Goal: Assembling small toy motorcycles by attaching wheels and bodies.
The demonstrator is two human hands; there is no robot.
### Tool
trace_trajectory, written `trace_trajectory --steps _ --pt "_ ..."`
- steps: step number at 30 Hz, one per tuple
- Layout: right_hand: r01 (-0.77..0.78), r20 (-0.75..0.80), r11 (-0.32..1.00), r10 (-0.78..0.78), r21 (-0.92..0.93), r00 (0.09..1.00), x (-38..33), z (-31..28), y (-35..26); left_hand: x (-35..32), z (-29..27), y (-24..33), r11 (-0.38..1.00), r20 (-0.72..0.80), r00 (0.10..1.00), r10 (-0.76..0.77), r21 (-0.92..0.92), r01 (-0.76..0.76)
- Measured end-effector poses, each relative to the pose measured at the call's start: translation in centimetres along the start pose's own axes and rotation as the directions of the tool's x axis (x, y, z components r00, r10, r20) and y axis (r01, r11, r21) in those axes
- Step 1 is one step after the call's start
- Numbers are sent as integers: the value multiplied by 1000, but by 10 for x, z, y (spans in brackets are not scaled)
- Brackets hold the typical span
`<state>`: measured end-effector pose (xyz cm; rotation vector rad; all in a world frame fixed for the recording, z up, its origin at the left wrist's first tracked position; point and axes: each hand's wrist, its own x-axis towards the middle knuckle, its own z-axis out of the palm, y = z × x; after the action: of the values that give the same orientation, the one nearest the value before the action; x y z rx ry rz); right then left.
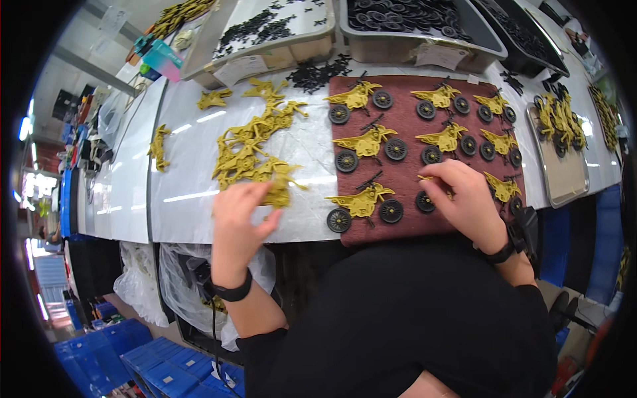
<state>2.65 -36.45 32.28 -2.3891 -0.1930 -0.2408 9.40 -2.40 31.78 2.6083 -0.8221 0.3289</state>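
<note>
At the near edge of a heap of yellow plastic toy motorcycle bodies (249, 146), my left hand (237, 219) has its fingers curved and its thumb held apart. A yellow body (279, 194) lies right at its fingertips, slightly blurred. My right hand (461, 199) is over the dark red mat (405, 229), its bent fingers closed around a yellow toy motorcycle body that they mostly hide. One black wheel (424, 201) shows under that hand. Several yellow motorcycle bodies (361, 201) are laid out in rows on the mat, with black wheels (391, 211) and small black handlebar pieces beside them.
Grey bins of small black parts (255, 30) and black wheels (405, 14) stand along the back. Loose black parts (318, 74) lie before them. A tray (567, 176) with yellow motorcycles is at right, a teal and pink bottle (159, 58) at far left.
</note>
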Motion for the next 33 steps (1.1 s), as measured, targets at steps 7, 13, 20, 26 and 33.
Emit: trace_trajectory --steps 7,13,20,26,33 --pt "205 131 978 -208 34 969 8 18 3 23 55 55 949 8 963 271 -171 -265" --pt "214 210 977 -209 1 955 8 25 5 18 64 62 945 78 957 280 -199 -261" --pt "236 225 972 -229 -5 947 9 33 5 19 63 65 946 68 958 277 -195 -260" --pt "212 281 977 -200 -12 939 10 32 3 20 59 66 946 91 961 263 -222 -238" --pt "225 342 973 -197 -43 919 8 32 1 18 61 66 952 108 961 254 -202 -229"
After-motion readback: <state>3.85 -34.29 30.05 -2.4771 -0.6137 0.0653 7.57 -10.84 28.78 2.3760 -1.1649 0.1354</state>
